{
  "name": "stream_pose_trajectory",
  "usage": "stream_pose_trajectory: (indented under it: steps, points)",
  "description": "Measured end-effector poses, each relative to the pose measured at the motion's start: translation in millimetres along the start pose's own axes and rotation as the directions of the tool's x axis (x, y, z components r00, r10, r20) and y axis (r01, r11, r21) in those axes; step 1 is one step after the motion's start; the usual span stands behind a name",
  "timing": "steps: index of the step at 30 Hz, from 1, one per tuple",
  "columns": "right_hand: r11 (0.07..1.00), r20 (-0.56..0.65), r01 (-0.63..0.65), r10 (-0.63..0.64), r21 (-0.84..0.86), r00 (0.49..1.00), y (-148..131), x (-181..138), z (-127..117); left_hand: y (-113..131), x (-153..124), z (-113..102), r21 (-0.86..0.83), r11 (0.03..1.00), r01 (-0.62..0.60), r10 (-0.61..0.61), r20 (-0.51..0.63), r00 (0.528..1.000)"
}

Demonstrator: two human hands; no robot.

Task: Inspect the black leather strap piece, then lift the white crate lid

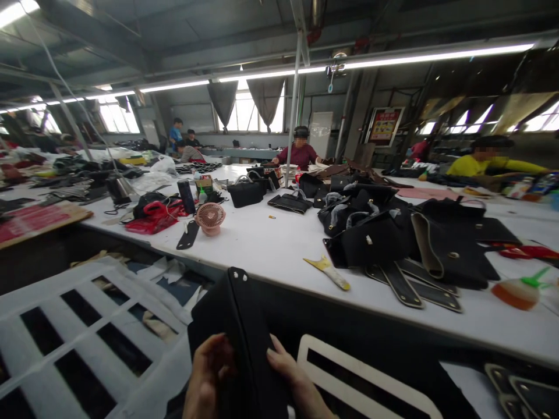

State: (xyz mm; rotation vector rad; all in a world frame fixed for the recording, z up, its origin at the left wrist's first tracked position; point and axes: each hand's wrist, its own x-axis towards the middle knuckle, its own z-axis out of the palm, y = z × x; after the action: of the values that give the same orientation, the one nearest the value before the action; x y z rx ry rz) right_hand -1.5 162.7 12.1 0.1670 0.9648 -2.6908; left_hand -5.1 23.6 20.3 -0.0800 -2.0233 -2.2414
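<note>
A black leather bag panel with small rivets at its top corner stands upright in front of me, below the edge of the white worktable. My left hand grips its left side and my right hand grips its right side, both at the bottom of the view. Only the upper parts of the two hands show.
A heap of black bag pieces and straps lies on the table's right half. A pink mini fan, a yellow scraper, an orange glue bottle and a red bag lie around. A white slatted crate stands at left. Other people work at the far side.
</note>
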Motion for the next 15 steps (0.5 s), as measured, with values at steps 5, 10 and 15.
stream_pose_trajectory:
  steps: [5,10,15]
  points:
    - [0.947,0.018,0.195,-0.197,-0.256,0.980,4.8,-2.3,-13.0,5.7,7.9,13.5,0.070,0.995,0.077,-0.075,-0.029,0.997]
    - [0.904,-0.252,0.216,-0.321,-0.370,0.913,4.1,3.1,-32.7,-1.6,4.0,19.2,0.333,0.943,-0.017,-0.015,0.093,0.996]
    - [0.819,-0.230,0.162,-0.336,-0.551,0.913,7.1,0.5,-33.9,-6.3,0.6,14.7,0.437,0.893,-0.109,0.049,0.146,0.988]
